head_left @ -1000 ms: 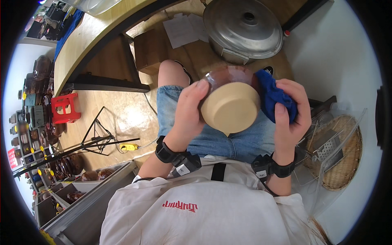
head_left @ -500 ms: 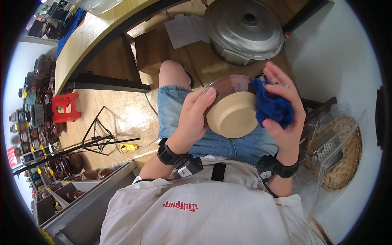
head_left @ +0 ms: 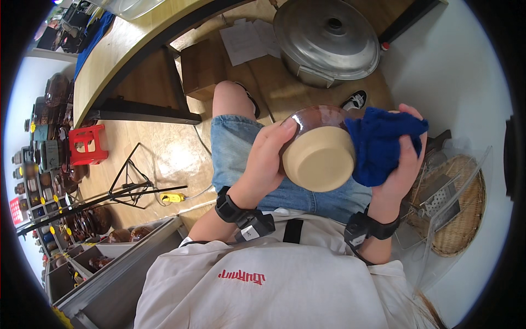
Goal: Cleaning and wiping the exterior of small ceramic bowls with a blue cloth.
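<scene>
Above my lap I hold a ceramic bowl [head_left: 319,159], tilted so its unglazed cream base faces me, with brown glossy glaze on its side. My left hand [head_left: 269,148] grips the bowl's left edge, thumb on the glazed side and the other fingers hidden beneath. A bunched blue cloth [head_left: 381,145] lies against the bowl's right side. My right hand [head_left: 406,167] is closed round that cloth, its thumb over the front and fingertips showing past the far edge. Black straps with small boxes sit on both my wrists.
A large lidded metal pot [head_left: 329,41] stands on the floor ahead, beside papers [head_left: 241,44] and a cardboard box [head_left: 203,68]. To the right is a wicker basket [head_left: 457,219]. Leftward are a table [head_left: 118,55], a red stool [head_left: 87,143], a thin black stand [head_left: 129,183] and shelved pottery.
My right hand has turned and shifted slightly right, and the cloth is spread wider in it. The bowl has moved a little right and down with my left hand.
</scene>
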`<state>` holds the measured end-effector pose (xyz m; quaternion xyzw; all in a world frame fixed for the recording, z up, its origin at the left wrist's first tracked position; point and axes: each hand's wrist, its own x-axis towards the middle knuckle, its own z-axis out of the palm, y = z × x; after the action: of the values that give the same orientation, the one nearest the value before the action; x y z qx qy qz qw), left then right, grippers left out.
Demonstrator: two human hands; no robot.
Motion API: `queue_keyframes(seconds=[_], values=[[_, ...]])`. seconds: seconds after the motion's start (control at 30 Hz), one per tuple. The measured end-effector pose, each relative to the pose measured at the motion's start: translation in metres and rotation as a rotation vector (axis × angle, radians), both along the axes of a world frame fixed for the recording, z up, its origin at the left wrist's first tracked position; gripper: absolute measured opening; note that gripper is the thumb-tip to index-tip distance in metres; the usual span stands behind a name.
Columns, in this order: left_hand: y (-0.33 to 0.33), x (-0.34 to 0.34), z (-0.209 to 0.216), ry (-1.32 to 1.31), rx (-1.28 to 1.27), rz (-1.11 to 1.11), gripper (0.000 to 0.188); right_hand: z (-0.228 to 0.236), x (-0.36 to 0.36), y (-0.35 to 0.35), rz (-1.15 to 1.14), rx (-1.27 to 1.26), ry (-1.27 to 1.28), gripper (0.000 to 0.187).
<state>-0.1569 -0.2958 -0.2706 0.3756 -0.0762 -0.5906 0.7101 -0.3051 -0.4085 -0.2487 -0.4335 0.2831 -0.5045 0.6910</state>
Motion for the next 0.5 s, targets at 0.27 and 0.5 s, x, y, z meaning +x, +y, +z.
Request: queue_keyframes(seconds=[0.27, 0.5], values=[[-0.003, -0.001, 0.009, 0.022, 0.0, 0.033, 0.034, 0.007, 0.011, -0.002, 0.176, -0.73, 0.392, 0.032], [-0.005, -0.007, 0.008, 0.031, 0.037, 0.066, 0.034, -0.018, 0.008, 0.005, 0.072, -0.826, 0.369, 0.03]])
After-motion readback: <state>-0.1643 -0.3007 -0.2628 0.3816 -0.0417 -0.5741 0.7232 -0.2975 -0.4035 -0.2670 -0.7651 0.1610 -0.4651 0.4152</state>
